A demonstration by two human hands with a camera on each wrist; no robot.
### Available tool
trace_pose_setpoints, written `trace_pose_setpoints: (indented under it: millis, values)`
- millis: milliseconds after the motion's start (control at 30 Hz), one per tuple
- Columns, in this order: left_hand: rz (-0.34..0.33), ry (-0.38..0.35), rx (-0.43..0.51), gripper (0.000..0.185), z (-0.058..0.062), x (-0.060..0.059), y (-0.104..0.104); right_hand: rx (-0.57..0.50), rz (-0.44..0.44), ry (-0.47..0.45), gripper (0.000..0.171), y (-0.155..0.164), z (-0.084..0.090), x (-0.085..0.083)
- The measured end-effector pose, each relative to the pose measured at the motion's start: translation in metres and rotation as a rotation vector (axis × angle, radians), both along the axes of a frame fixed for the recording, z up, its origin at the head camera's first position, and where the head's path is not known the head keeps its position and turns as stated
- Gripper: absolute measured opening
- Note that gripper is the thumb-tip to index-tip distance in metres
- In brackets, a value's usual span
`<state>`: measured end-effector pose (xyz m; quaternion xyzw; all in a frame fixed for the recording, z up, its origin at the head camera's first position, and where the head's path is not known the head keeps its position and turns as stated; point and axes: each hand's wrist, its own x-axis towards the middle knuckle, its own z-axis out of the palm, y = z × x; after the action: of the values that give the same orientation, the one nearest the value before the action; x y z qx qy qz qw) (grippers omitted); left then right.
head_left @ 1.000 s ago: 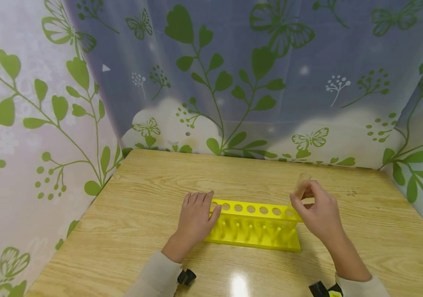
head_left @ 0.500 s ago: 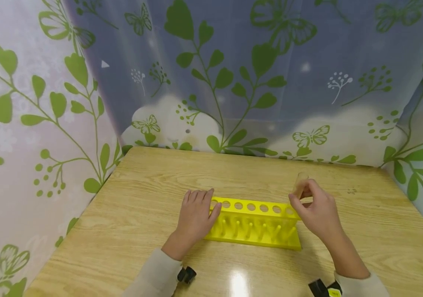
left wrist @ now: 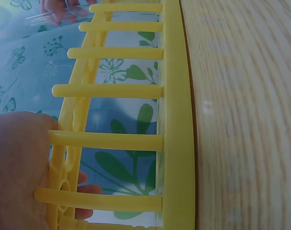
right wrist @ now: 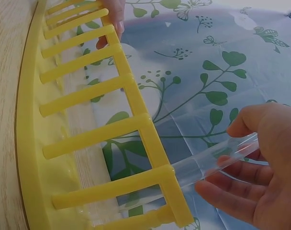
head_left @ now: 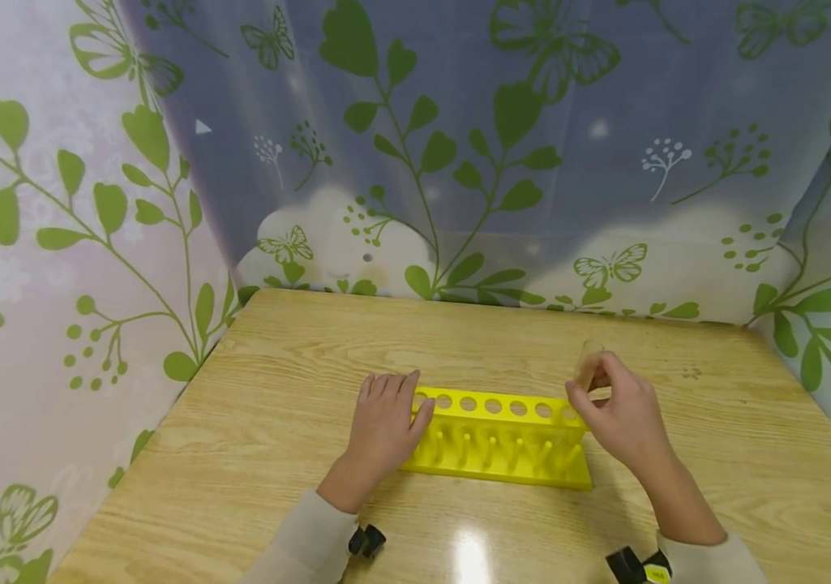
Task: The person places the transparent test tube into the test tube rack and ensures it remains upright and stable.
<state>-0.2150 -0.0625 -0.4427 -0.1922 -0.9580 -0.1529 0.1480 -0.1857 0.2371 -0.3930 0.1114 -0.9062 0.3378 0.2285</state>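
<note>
A yellow test tube rack (head_left: 499, 473) stands upright on the table, with one row of holes in its top bar and pegs below. My left hand (head_left: 384, 428) holds the rack's left end, the thumb over the front edge and the fingers behind. At the right end, my right hand (head_left: 628, 412) pinches a clear test tube (head_left: 588, 367) near its upper part. In the right wrist view, the tube (right wrist: 198, 165) passes through the end hole and slants down behind the end peg. Its lower tip is hard to make out there.
The wooden table (head_left: 298, 349) runs back to a curtain (head_left: 459, 203) printed with green leaves and butterflies. More patterned cloth hangs at both sides. A glare spot lies on the table in front of the rack.
The head view has shifted very slightly. Both hands, the rack and the test tube keep almost the same positions.
</note>
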Motion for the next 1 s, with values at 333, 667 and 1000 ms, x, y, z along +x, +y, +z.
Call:
trace_pose_setpoints:
  millis: [333, 667, 1000]
  values:
    - [0.004, 0.002, -0.001, 0.052, 0.0007, -0.0004, -0.0015, 0.008, 0.002, -0.008, 0.013, -0.0007, 0.001, -0.0005]
    - [0.004, -0.011, -0.006, 0.053, -0.0001, -0.0009, -0.0025, 0.019, 0.004, -0.02, 0.013, -0.0002, -0.0014, -0.0014]
    - [-0.01, 0.007, 0.004, 0.051, -0.0002, -0.0004, -0.0015, 0.03, 0.012, -0.025, 0.015, 0.0022, -0.0033, -0.0029]
